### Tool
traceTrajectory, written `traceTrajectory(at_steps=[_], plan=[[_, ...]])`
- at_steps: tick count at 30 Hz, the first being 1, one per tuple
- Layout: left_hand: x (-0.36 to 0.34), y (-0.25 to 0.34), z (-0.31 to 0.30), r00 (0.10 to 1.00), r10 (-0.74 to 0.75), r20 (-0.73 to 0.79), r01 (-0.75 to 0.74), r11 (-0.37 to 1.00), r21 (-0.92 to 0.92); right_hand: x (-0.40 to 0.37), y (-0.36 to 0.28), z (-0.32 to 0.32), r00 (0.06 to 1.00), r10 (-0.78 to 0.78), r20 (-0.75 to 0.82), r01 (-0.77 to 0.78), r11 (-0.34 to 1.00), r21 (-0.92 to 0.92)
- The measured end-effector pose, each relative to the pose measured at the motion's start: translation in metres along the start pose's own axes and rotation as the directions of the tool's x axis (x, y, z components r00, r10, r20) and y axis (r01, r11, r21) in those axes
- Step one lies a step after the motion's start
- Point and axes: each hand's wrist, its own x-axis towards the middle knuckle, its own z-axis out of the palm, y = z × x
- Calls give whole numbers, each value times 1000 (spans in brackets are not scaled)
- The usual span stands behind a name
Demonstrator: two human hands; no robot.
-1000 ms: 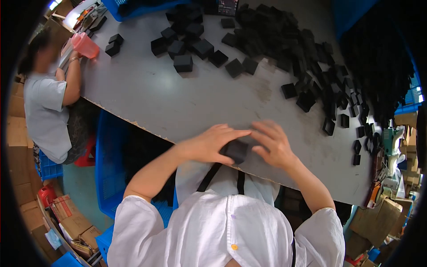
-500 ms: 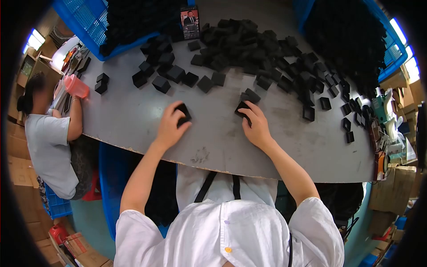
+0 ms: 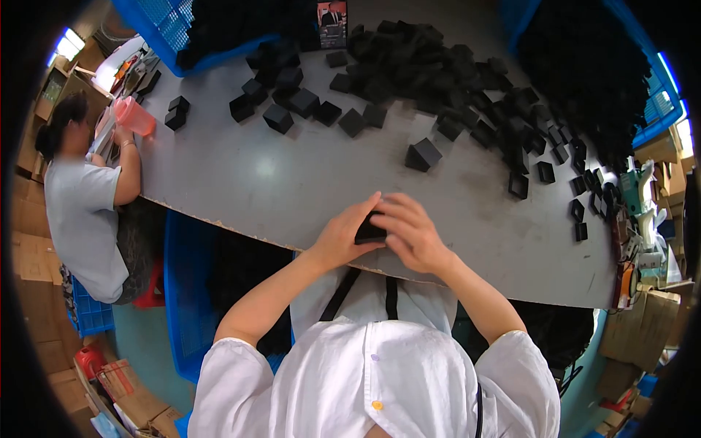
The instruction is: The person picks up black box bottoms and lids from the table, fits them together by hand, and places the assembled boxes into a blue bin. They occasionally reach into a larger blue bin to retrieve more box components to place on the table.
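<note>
Close to the front edge of the grey table, my two hands are together around a small black box. My left hand grips it from the left, thumb below and fingers along the far side. From the right, my right hand closes over it with its fingers across the top. Fingers hide most of the box, so whether it is one piece or two fitted together cannot be made out. Beyond my hands, black box pieces lie touching each other on the table.
A large heap of black boxes covers the table's far side, trailing right. Blue crates with black contents stand at both back corners. A small picture box stands at the back. At left sits another person near a pink cup.
My hands were apart, each with a black piece. They have come together nearer the table edge, around a black box. The view has shifted slightly.
</note>
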Motion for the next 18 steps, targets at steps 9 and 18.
traceTrajectory(at_steps=[9, 18], plan=[[0, -3, -8, 974, 142, 175, -160, 983, 93, 17, 95, -33, 844, 425, -328, -533, 736, -418], [-7, 12, -9, 1000, 5, 4, -6, 990, 143, 24, 62, -42, 776, 460, -432, -484, 873, 60]])
